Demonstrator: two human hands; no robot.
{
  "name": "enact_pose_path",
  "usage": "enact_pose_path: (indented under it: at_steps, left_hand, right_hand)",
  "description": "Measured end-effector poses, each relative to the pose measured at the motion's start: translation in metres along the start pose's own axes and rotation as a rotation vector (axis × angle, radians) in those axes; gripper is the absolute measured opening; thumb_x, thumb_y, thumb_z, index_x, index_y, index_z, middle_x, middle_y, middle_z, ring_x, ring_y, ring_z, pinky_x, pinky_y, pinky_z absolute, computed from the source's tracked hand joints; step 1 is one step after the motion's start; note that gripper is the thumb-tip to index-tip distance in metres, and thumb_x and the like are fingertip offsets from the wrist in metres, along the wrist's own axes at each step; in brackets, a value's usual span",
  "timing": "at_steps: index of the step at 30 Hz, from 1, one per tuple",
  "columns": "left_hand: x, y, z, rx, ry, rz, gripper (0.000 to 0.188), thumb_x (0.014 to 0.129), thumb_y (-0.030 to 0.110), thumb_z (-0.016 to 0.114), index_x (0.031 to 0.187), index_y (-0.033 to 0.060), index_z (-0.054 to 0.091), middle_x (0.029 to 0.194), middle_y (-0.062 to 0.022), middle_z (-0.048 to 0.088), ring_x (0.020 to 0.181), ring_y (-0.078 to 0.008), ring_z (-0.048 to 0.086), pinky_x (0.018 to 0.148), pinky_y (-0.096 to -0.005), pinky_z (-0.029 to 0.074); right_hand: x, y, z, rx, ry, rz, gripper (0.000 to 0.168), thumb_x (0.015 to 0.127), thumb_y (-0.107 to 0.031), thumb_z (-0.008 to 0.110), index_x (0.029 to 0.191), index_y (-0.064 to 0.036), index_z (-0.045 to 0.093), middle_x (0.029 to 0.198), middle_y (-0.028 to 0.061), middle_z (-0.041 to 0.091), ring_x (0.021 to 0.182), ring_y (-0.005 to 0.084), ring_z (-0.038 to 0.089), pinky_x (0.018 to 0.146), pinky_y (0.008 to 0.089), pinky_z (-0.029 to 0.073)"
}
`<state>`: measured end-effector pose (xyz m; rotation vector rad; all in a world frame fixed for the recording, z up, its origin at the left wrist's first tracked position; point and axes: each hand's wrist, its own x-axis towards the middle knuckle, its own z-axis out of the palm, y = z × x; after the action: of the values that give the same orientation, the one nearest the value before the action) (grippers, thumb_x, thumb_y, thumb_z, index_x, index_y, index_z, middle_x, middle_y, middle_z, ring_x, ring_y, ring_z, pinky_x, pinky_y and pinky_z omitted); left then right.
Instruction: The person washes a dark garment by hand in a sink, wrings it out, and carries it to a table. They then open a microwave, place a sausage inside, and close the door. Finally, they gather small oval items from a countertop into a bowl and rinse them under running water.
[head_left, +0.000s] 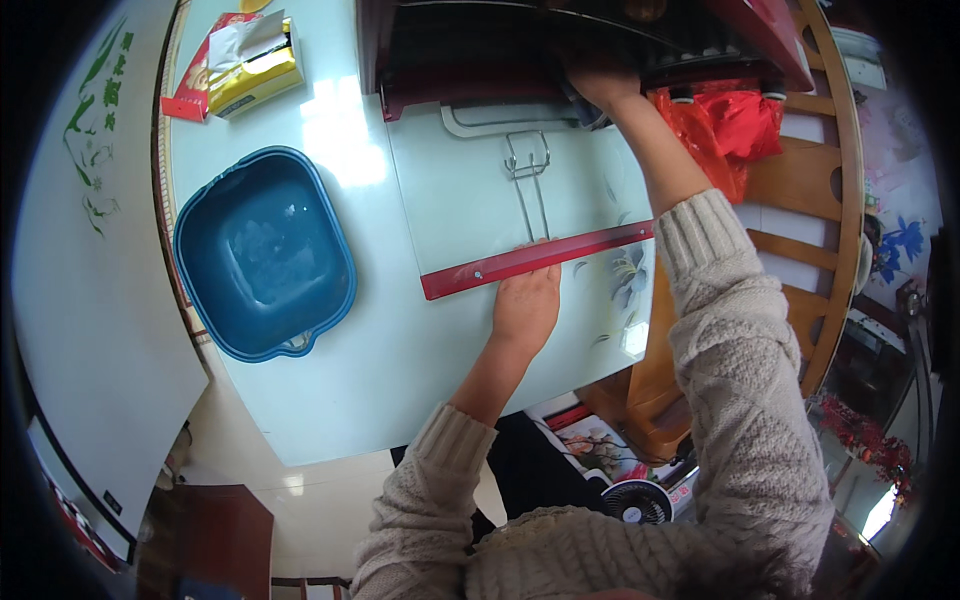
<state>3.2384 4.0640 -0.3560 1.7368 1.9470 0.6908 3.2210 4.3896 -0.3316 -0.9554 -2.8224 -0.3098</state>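
Observation:
A red countertop oven stands on the table with its glass door lowered towards me. My left hand is at the red strip along the door's free edge, its fingertips under or behind it beside a metal wire tray handle. Whether it grips the strip or the wire handle, I cannot tell. My right hand reaches into the dark oven opening, at a dark cloth. Its fingers are mostly hidden in shadow. A pale curved door handle shows through the glass.
A blue plastic basin stands on the table at the left. Behind it lie a yellow tissue pack and a red packet. A red plastic bag is beside the oven, against a wooden chair. A small fan is below the table.

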Motion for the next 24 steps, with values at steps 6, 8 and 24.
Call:
enact_pose_path:
  at_steps: [6, 8, 24]
  left_hand:
    - [-0.001, -0.001, 0.003, -0.017, -0.126, -0.086, 0.041, 0.088, 0.012, 0.048, 0.127, 0.0012, 0.054, 0.129, -0.0119, 0.056, 0.12, -0.0291, 0.051, 0.1, -0.0387, 0.043]
    - [-0.001, 0.0, -0.002, 0.001, -0.164, -0.067, 0.042, 0.088, 0.012, 0.048, 0.129, 0.0017, 0.053, 0.13, -0.0109, 0.056, 0.122, -0.0289, 0.051, 0.101, -0.0385, 0.042]
    - [0.001, -0.002, 0.002, -0.053, -0.132, -0.068, 0.037, 0.087, 0.011, 0.049, 0.121, 0.0008, 0.059, 0.129, -0.0131, 0.055, 0.121, -0.0289, 0.051, 0.103, -0.0371, 0.04]
  right_hand:
    - [0.033, -0.128, -0.021, -0.065, -0.166, 0.317, 0.043, 0.096, -0.035, 0.042, 0.125, -0.009, 0.059, 0.122, 0.0212, 0.06, 0.114, 0.0364, 0.058, 0.097, 0.0475, 0.046]
    - [0.038, -0.133, -0.017, 0.069, -0.099, 0.339, 0.044, 0.095, -0.037, 0.043, 0.123, -0.009, 0.06, 0.121, 0.0215, 0.061, 0.114, 0.037, 0.058, 0.098, 0.0476, 0.045]
    - [0.037, -0.081, 0.007, 0.022, -0.184, 0.321, 0.068, 0.088, -0.056, 0.049, 0.139, -0.011, 0.045, 0.138, 0.0176, 0.05, 0.127, 0.0339, 0.048, 0.1, 0.047, 0.044]
